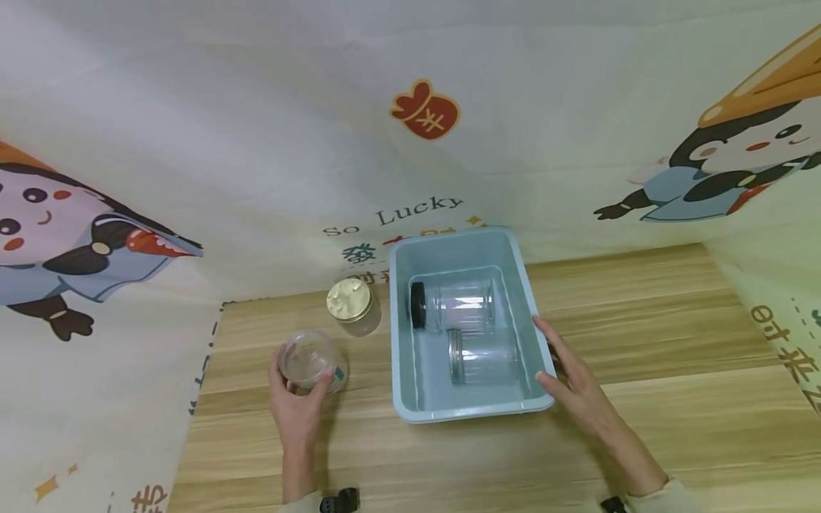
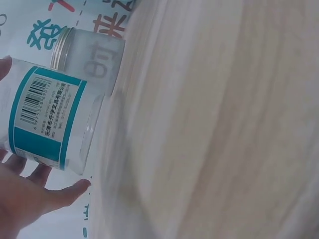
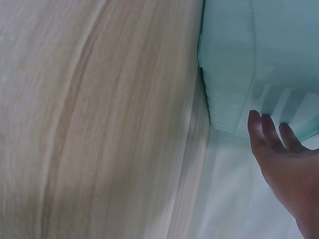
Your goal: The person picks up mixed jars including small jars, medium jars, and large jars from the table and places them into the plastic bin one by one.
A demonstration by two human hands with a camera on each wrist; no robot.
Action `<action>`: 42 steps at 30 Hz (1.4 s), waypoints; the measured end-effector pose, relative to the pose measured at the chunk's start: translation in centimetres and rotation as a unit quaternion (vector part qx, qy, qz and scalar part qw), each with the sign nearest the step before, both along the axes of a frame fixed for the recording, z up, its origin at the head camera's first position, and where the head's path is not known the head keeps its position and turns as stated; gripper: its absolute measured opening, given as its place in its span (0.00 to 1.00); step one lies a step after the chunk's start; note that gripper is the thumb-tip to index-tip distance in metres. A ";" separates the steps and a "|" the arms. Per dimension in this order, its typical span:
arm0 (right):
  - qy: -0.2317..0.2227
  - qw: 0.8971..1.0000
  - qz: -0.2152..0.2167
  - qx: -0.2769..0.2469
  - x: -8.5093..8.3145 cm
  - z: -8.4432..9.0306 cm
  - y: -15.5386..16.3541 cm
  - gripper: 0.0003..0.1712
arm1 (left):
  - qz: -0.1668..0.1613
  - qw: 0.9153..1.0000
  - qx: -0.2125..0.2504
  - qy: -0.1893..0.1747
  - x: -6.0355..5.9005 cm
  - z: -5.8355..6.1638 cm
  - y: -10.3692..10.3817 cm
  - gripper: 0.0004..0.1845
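Note:
My left hand [image 1: 298, 406] holds a clear plastic jar [image 1: 311, 360], thumb on one side and fingers round the other. In the left wrist view, the jar [image 2: 82, 134] shows a turquoise and white barcode label; whether its base touches the table I cannot tell. Behind it stands another jar [image 1: 362, 324] with a metallic lid. A light blue bin [image 1: 404, 356] holds two clear jars on their sides, one with a black lid [image 1: 418, 305], the other with a silvery lid [image 1: 456, 356]. My right hand [image 1: 580, 392] rests thumb and forefinger on the bin's right rim; its other fingers [image 3: 269, 132] extend along the outer wall.
The wood-grain table [image 1: 641, 320] carries the bin and jars. A pale printed cloth [image 1: 288, 142] rises behind the table and along its sides; the bin stands close against it at the back.

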State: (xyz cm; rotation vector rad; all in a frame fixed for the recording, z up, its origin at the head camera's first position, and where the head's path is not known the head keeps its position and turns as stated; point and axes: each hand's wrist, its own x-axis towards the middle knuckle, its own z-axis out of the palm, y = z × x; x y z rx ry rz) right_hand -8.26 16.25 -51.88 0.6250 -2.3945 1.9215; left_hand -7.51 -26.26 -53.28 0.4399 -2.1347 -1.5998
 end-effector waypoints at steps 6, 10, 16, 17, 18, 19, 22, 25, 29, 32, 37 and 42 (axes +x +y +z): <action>-0.002 1.000 -0.001 0.008 -0.1 0.0 0.0 0.45 | -0.003 1.000 0.011 0.006 0.3 1.9 0.6 0.47; -0.002 1.000 -0.002 0.010 0.0 -0.1 0.0 0.45 | 0.006 1.000 0.008 0.005 0.4 1.8 0.6 0.47; -0.007 1.000 -0.004 0.011 0.0 0.0 0.0 0.45 | 0.007 1.000 0.012 0.016 0.4 0.6 0.0 0.45; -0.007 1.000 -0.004 0.010 0.0 0.0 0.0 0.45 | 0.003 1.000 0.013 0.015 0.4 0.6 -0.1 0.45; -0.007 1.000 -0.004 0.010 0.0 0.0 0.0 0.45 | -0.001 1.000 0.010 0.013 0.4 0.6 -0.1 0.45; -0.007 1.000 -0.004 0.010 0.0 0.0 0.0 0.45 | -0.006 1.000 0.005 0.010 0.5 0.6 -0.1 0.45; -0.006 1.000 -0.004 0.009 0.0 0.0 0.0 0.45 | -0.026 1.000 -0.015 -0.002 0.6 0.7 0.0 0.47; -0.006 1.000 -0.004 0.008 0.0 -0.1 0.0 0.45 | -0.051 0.998 -0.036 -0.003 0.7 0.8 0.2 0.49; -0.009 1.000 -0.004 0.005 0.0 -0.1 0.0 0.45 | -0.077 0.996 -0.044 0.007 0.8 0.8 0.5 0.49; -0.009 1.000 -0.003 0.006 0.0 0.0 0.0 0.45 | -0.087 0.995 -0.044 0.015 0.8 0.8 0.6 0.48; -0.009 1.000 -0.003 0.009 0.0 0.1 0.0 0.45 | -0.100 0.993 -0.056 0.017 0.9 2.1 1.4 0.47; -0.010 1.000 -0.005 0.011 0.0 0.1 0.0 0.44 | -0.111 0.992 -0.057 0.022 1.3 4.7 2.7 0.45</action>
